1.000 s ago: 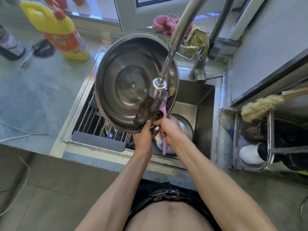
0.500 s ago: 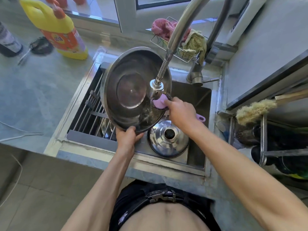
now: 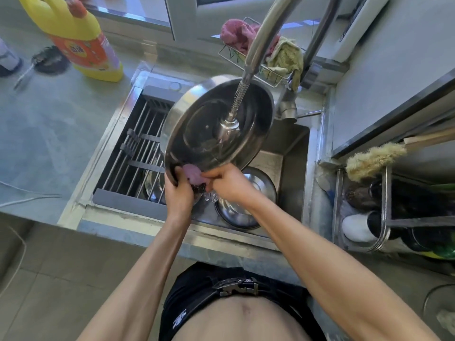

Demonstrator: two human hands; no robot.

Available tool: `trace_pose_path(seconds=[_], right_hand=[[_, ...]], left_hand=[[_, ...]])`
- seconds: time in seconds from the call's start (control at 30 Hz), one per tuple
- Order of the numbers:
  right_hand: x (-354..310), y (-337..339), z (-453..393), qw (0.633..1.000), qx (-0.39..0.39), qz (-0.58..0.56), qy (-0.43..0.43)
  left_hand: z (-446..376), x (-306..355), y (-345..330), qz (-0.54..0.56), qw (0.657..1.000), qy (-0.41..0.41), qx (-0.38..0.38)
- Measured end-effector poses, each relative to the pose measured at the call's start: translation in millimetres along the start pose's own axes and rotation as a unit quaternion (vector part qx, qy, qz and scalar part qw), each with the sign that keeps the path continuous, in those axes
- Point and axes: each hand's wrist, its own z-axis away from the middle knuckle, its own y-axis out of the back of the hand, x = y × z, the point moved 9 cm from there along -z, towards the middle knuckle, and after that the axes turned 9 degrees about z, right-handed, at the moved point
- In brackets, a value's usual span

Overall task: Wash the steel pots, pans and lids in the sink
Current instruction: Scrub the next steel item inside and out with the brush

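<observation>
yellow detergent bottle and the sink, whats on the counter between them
Nothing: in the head view, only bare grey counter separates the yellow detergent bottle from the sink rim.

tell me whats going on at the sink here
A person is washing a large steel pan, held tilted over the sink. The left hand grips its near rim, while the right hand holds a pink scrubber against that same edge. The faucet head hangs just inside the pan, and water drips below the hands. A steel lid lies in the basin, waiting.
</observation>
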Motion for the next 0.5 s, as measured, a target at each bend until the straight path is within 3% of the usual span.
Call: trace_pose_path(seconds=[0.07,0.13,0.2,0.3,0.4,0.5], right_hand=[[-7,5,1,0.999,0.006,0.036,0.014],[-8,17,-1,0.983,0.029,0.178,0.022],[-4,38,-4,0.934,0.056,0.354,0.011],[-8,76,-10,0.844,0.1,0.526,0.017],[-13,97,-20,0.769,0.147,0.621,0.044],[-14,102,-21,0.763,0.172,0.622,0.039]], left_hand=[[0,6,1,0.011,1.0,-0.002,0.005],[-1,12,5,0.016,1.0,-0.005,0.018],[-2,16,10,0.005,1.0,0.003,0.016],[-4,28,9,-0.046,0.999,-0.008,-0.021],[-3,35,4,-0.097,0.994,0.004,-0.04],[-3,36,1,-0.105,0.994,0.017,-0.033]])
